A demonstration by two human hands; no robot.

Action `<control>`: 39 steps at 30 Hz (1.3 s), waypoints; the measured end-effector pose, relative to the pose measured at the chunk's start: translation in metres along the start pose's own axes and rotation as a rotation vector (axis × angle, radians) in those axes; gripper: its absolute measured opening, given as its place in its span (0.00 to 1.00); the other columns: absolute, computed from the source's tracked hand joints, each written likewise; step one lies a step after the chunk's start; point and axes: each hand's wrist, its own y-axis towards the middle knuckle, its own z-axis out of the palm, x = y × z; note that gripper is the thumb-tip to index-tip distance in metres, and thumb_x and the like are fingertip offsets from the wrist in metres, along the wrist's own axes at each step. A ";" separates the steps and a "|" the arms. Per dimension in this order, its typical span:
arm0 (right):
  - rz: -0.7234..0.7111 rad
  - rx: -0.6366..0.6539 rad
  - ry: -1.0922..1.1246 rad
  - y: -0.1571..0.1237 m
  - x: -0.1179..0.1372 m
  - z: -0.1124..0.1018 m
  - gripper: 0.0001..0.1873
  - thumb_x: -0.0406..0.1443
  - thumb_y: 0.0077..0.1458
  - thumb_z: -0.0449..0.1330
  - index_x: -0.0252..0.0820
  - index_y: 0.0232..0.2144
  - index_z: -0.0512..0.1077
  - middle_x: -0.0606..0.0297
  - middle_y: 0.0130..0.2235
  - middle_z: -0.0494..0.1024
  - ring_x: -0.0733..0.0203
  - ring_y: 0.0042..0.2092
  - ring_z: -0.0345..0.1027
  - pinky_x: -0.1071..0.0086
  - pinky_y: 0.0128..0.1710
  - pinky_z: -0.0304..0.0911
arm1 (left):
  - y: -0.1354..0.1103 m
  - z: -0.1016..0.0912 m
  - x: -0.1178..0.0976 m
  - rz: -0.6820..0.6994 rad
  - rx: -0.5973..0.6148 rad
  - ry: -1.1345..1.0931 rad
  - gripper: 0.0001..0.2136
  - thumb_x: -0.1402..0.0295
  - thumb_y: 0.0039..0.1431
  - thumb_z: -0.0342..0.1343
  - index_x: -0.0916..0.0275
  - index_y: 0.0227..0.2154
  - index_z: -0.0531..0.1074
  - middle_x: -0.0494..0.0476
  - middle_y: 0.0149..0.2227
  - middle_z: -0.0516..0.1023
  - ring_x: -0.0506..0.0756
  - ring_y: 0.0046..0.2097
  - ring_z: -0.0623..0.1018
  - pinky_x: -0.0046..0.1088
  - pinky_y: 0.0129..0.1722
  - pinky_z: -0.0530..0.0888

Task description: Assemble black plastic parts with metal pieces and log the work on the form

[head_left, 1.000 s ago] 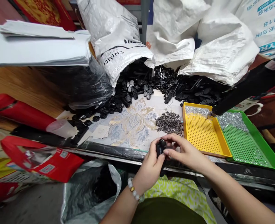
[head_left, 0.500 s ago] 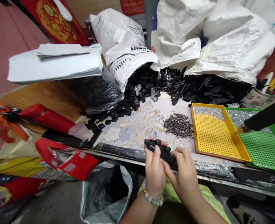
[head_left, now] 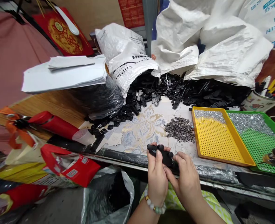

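Note:
A black plastic part with rounded knobs [head_left: 162, 154] is held up over the table's front edge. My left hand [head_left: 158, 174], with a bead bracelet at the wrist, is closed around it, thumb lying on its upper face. At its right end my right hand [head_left: 186, 174] is closed, fingertips and thumb pinching the part; the exact contact is partly hidden by the fingers. Beyond my hands lies a pile of small dark metal pieces [head_left: 180, 129] on the patterned table cover [head_left: 149, 124].
Yellow tray [head_left: 223, 140] and green tray [head_left: 265, 143] hold small silvery pieces. A dark tool with a metal tip [head_left: 271, 157] hangs over the green tray. White sacks [head_left: 130, 59] spill black parts [head_left: 139, 99] at the back. A lined bin [head_left: 107, 193] stands below; a red bottle-like cylinder [head_left: 55, 124] lies left.
The camera view has shifted, so the scene sits lower. The dark tool at right has swung down and rightward. Both hands keep the black part, with little visible change in grip.

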 end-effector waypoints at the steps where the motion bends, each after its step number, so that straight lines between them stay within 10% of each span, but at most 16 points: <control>1: 0.009 0.004 0.021 0.000 0.000 0.000 0.15 0.37 0.54 0.56 0.39 0.44 0.60 0.51 0.42 0.67 0.50 0.42 0.63 0.57 0.37 0.63 | 0.000 0.000 0.000 -0.004 0.005 0.000 0.15 0.60 0.58 0.51 0.54 0.46 0.60 0.54 0.40 0.72 0.54 0.44 0.73 0.33 0.47 0.69; 11: 0.043 0.013 0.104 -0.002 0.001 0.002 0.10 0.34 0.54 0.56 0.40 0.39 0.60 0.53 0.40 0.67 0.52 0.41 0.64 0.58 0.37 0.64 | 0.002 0.001 0.002 0.018 0.013 0.049 0.13 0.62 0.58 0.51 0.55 0.45 0.60 0.54 0.40 0.73 0.55 0.45 0.74 0.34 0.48 0.68; 17: 0.053 0.006 0.285 0.016 -0.011 -0.030 0.17 0.34 0.54 0.55 0.41 0.47 0.59 0.54 0.44 0.65 0.53 0.47 0.61 0.59 0.44 0.63 | 0.003 -0.002 -0.015 0.072 0.256 0.421 0.23 0.67 0.60 0.49 0.57 0.57 0.51 0.59 0.45 0.73 0.57 0.51 0.71 0.37 0.55 0.61; 22: -0.019 0.507 0.369 0.060 -0.018 -0.069 0.16 0.28 0.51 0.54 0.45 0.43 0.65 0.61 0.42 0.66 0.59 0.45 0.63 0.65 0.44 0.63 | 0.001 -0.006 -0.023 0.132 0.538 0.811 0.28 0.71 0.60 0.47 0.58 0.61 0.44 0.62 0.59 0.61 0.59 0.58 0.63 0.35 0.56 0.59; 25: -0.092 0.556 0.384 0.068 -0.021 -0.076 0.16 0.24 0.50 0.53 0.44 0.40 0.67 0.62 0.40 0.66 0.61 0.43 0.63 0.67 0.42 0.63 | 0.003 -0.006 -0.025 0.144 0.634 0.896 0.29 0.72 0.60 0.46 0.56 0.61 0.42 0.59 0.59 0.60 0.55 0.58 0.62 0.33 0.57 0.58; 31: -0.405 0.005 0.094 0.047 -0.027 -0.066 0.16 0.23 0.53 0.50 0.36 0.44 0.67 0.57 0.37 0.69 0.57 0.42 0.61 0.62 0.40 0.57 | 0.001 -0.008 -0.023 0.012 0.235 0.459 0.13 0.63 0.59 0.50 0.61 0.45 0.64 0.59 0.45 0.71 0.54 0.47 0.71 0.29 0.46 0.67; 35: -0.694 0.013 -0.009 0.038 -0.024 -0.063 0.14 0.27 0.57 0.48 0.35 0.41 0.72 0.60 0.35 0.72 0.58 0.43 0.62 0.63 0.41 0.55 | -0.002 -0.004 -0.021 -0.419 0.238 0.028 0.15 0.59 0.61 0.46 0.67 0.38 0.69 0.61 0.37 0.75 0.54 0.40 0.75 0.28 0.38 0.71; 39: -0.823 0.051 -0.068 0.030 -0.034 -0.061 0.14 0.29 0.57 0.49 0.41 0.39 0.73 0.63 0.35 0.71 0.61 0.40 0.62 0.65 0.41 0.55 | 0.002 -0.002 -0.023 -0.460 0.161 -0.052 0.07 0.72 0.57 0.53 0.68 0.37 0.70 0.61 0.37 0.77 0.54 0.41 0.76 0.30 0.43 0.71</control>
